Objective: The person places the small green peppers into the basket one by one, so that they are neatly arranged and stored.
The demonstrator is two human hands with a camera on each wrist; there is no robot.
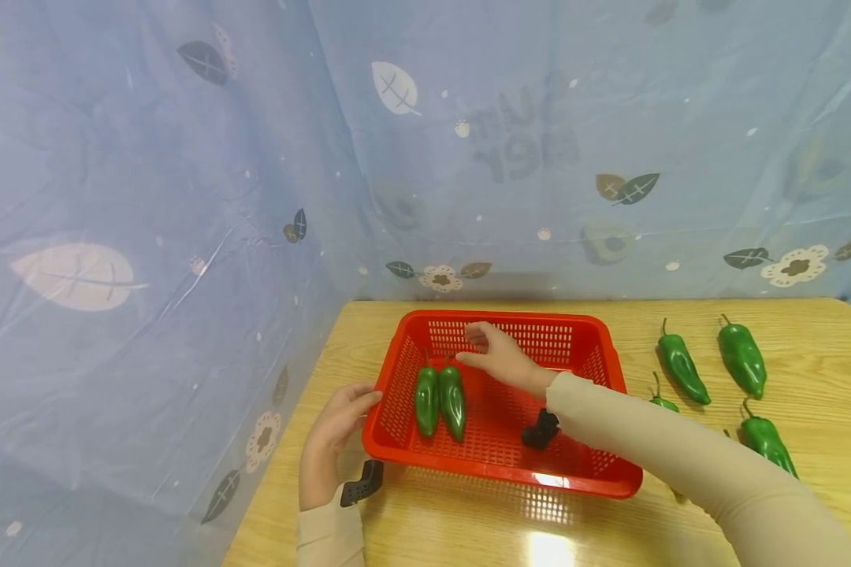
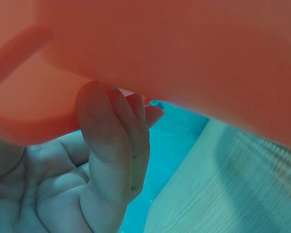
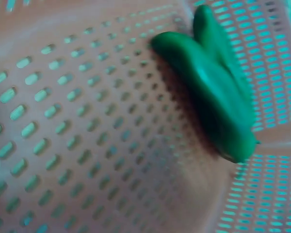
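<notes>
Presently, 2 green peppers [image 1: 452, 403] lie at 9 o'clock inside the red basket [image 1: 553, 479]; left hand [image 1: 340, 421], grip holding its rim at 9 o'clock; right hand [image 1: 503, 358], grip loosely parted above.

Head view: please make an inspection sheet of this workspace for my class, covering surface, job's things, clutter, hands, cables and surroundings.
Surface: wooden table, with glare near the front.
Job's things: red basket holding two green peppers, side by side at its left end; more peppers lie on the table to its right, some partly hidden by the right sleeve.
Clutter: nothing seen.
Left hand: fingers curled at the basket's left rim.
Right hand: over the basket, holding nothing.
Cables: nothing seen.
Surroundings: blue sheet with leaf and flower prints, behind and left.
</notes>
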